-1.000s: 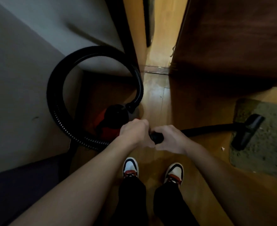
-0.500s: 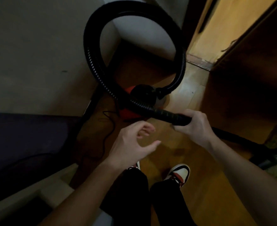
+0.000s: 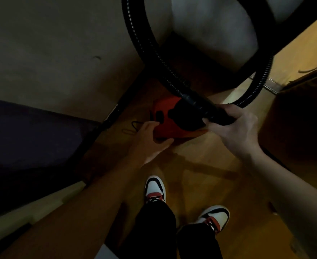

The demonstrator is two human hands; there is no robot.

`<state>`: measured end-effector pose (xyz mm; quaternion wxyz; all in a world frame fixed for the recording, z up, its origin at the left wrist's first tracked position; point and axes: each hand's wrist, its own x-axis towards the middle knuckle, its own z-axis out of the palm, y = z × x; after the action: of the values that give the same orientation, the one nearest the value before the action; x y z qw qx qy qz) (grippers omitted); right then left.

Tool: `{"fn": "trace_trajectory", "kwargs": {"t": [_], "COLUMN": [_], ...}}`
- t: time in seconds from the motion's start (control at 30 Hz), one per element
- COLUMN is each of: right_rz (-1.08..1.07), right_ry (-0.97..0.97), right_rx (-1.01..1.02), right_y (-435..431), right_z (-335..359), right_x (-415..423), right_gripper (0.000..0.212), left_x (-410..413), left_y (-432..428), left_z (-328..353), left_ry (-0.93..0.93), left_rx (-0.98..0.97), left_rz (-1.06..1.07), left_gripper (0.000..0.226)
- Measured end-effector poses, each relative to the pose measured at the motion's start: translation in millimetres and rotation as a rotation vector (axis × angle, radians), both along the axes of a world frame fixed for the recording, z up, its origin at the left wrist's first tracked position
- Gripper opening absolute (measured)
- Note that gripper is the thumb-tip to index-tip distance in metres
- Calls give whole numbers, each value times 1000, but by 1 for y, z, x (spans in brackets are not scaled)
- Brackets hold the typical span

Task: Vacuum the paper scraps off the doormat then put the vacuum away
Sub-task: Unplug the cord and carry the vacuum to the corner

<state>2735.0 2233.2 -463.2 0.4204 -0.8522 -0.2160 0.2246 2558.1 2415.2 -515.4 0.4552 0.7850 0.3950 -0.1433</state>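
Observation:
A red and black vacuum cleaner body (image 3: 168,126) sits on the wooden floor in a corner by the wall. Its black ribbed hose (image 3: 146,45) loops up out of the top of the view and comes back down on the right. My right hand (image 3: 234,128) grips the black hose handle (image 3: 217,116) just above the vacuum body. My left hand (image 3: 150,141) reaches down with straight fingers touching the left side of the red body, thumb spread below it. The doormat and paper scraps are out of view.
A pale wall (image 3: 60,53) and a dark skirting line (image 3: 124,101) run on the left. A thin black cord (image 3: 133,126) lies on the floor beside the vacuum. A dark wooden door (image 3: 299,124) stands at right. My two sneakers (image 3: 155,189) stand on the floor below.
My left hand let go of the hose handle and dropped to the vacuum body. My right hand kept its grip on the handle. The view swung left and down, so the doormat left the frame.

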Motion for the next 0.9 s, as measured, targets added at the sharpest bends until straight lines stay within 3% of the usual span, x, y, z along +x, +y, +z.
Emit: {"fn": "trace_trajectory", "kwargs": {"t": [0.3,0.57,0.8,0.9], "right_rz": [-20,-11,8,26], "right_ry": [-81,-131,-137,-158], "right_rx": [0,-9,3,-9], "right_y": [65,75,79,80], "right_z": [-49,-68,-75,-76], "right_x": [17,21,16,15], "right_gripper": [36,39,37,36], "left_x": [14,15,14,16], "left_y": [30,28,23,26], "left_z": [-92,-128,-144,-145], "left_ry": [112,8,-103,-139], "left_rx": [-51,233,110,112], "left_rz": [-191,-396,-254,-212], "left_gripper": [119,127,133,125]}}
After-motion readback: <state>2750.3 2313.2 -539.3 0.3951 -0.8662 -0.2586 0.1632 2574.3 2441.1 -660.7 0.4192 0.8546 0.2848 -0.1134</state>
